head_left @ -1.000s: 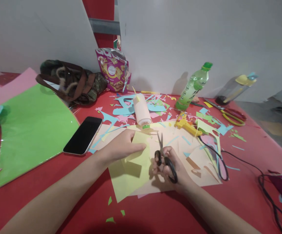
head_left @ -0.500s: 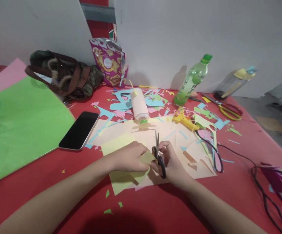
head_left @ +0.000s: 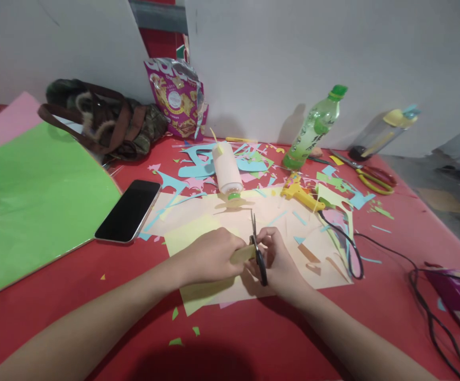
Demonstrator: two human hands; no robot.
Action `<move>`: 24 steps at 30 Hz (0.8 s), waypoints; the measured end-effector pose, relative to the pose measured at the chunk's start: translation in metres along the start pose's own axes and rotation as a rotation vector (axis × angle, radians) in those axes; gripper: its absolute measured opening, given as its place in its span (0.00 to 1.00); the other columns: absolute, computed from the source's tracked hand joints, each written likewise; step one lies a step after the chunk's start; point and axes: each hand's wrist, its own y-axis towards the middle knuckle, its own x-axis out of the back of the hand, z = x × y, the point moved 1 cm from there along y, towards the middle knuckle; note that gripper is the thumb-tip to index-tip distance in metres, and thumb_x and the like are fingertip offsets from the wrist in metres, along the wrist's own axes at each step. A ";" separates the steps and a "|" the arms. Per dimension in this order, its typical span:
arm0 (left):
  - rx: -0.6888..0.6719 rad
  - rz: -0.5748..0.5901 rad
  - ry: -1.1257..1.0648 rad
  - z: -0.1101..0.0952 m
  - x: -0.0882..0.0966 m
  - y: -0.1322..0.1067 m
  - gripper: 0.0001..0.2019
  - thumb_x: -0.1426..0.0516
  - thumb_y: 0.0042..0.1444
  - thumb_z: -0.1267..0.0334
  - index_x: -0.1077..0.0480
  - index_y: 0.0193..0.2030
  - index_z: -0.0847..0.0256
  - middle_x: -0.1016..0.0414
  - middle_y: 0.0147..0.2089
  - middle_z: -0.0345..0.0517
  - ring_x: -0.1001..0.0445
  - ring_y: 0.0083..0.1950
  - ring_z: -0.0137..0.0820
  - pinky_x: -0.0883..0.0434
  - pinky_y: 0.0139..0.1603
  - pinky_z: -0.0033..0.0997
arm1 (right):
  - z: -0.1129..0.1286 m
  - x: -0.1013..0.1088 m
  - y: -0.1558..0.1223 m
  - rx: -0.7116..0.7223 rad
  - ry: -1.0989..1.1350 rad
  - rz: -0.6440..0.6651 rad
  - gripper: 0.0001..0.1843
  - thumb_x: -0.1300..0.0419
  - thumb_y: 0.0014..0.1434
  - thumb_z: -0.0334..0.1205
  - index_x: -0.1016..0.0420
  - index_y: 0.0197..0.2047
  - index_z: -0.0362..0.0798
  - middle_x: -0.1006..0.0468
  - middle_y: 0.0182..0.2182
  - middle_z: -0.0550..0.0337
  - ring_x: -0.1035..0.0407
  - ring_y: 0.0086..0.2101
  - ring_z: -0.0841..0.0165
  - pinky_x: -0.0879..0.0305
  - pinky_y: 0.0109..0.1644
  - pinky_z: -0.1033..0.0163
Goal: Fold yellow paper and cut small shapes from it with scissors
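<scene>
The left hand [head_left: 217, 254] is gripping a piece of yellow paper [head_left: 242, 255], now meeting the scissors [head_left: 260, 264]; a second ago it was showing broader, apart from them. The right hand [head_left: 279, 262] is grasping the scissors, blades pointing away. Both hands are hovering over a peach sheet [head_left: 328, 241]. A purple snack bag [head_left: 178, 100] is showing white letters, cut off; a green bottle [head_left: 313, 129] is bearing dark, unreadable characters. A white bottle [head_left: 227, 166] is lying ahead, a yellow glue gun [head_left: 301, 196] to the right, a phone [head_left: 128, 211] to the left.
</scene>
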 end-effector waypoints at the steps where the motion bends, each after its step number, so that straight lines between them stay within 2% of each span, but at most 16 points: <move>1: 0.006 -0.024 0.002 0.000 0.001 0.001 0.09 0.51 0.46 0.64 0.37 0.18 0.63 0.38 0.17 0.39 0.43 0.20 0.24 0.50 0.21 0.24 | 0.000 0.000 0.001 0.009 0.018 -0.028 0.21 0.41 0.42 0.29 0.51 0.32 0.53 0.43 0.22 0.74 0.49 0.17 0.82 0.54 0.19 0.74; 4: 0.061 -0.114 -0.071 0.000 0.007 0.002 0.09 0.50 0.46 0.64 0.36 0.19 0.63 0.37 0.18 0.38 0.42 0.21 0.24 0.47 0.22 0.23 | 0.000 0.004 0.003 0.002 0.125 -0.119 0.21 0.40 0.41 0.30 0.50 0.31 0.53 0.42 0.22 0.74 0.47 0.16 0.82 0.51 0.19 0.75; 8: 0.167 -0.215 -0.360 0.002 0.012 0.004 0.09 0.50 0.48 0.60 0.34 0.25 0.64 0.34 0.23 0.39 0.37 0.25 0.25 0.41 0.26 0.22 | 0.000 0.009 0.005 -0.051 0.267 -0.256 0.22 0.38 0.40 0.31 0.49 0.32 0.54 0.39 0.23 0.74 0.43 0.17 0.80 0.47 0.20 0.74; 11: 0.182 -0.129 -0.639 0.003 0.007 0.006 0.10 0.49 0.48 0.58 0.34 0.29 0.64 0.32 0.26 0.40 0.34 0.26 0.26 0.38 0.26 0.22 | 0.001 0.010 0.005 -0.071 0.301 -0.303 0.23 0.37 0.39 0.33 0.49 0.32 0.54 0.38 0.22 0.74 0.42 0.18 0.79 0.46 0.21 0.73; 13: 0.176 -0.080 -0.747 0.002 0.000 0.007 0.09 0.48 0.47 0.60 0.34 0.32 0.64 0.31 0.27 0.41 0.33 0.28 0.26 0.36 0.27 0.22 | 0.001 0.009 0.005 -0.074 0.302 -0.314 0.23 0.37 0.39 0.33 0.50 0.31 0.53 0.37 0.21 0.74 0.42 0.17 0.79 0.46 0.20 0.73; 18: 0.209 -0.164 -0.675 -0.003 -0.013 0.007 0.09 0.49 0.48 0.61 0.32 0.29 0.64 0.31 0.23 0.39 0.33 0.24 0.26 0.37 0.24 0.21 | 0.000 0.008 0.006 -0.078 0.298 -0.317 0.24 0.37 0.38 0.32 0.50 0.31 0.54 0.39 0.20 0.75 0.42 0.17 0.78 0.45 0.20 0.72; 24: 0.241 -0.219 -0.583 -0.003 -0.015 0.008 0.09 0.49 0.48 0.60 0.32 0.28 0.64 0.31 0.21 0.40 0.32 0.26 0.28 0.36 0.25 0.23 | -0.002 0.008 0.004 -0.050 0.300 -0.281 0.24 0.37 0.39 0.33 0.50 0.31 0.54 0.38 0.23 0.73 0.38 0.20 0.76 0.41 0.23 0.70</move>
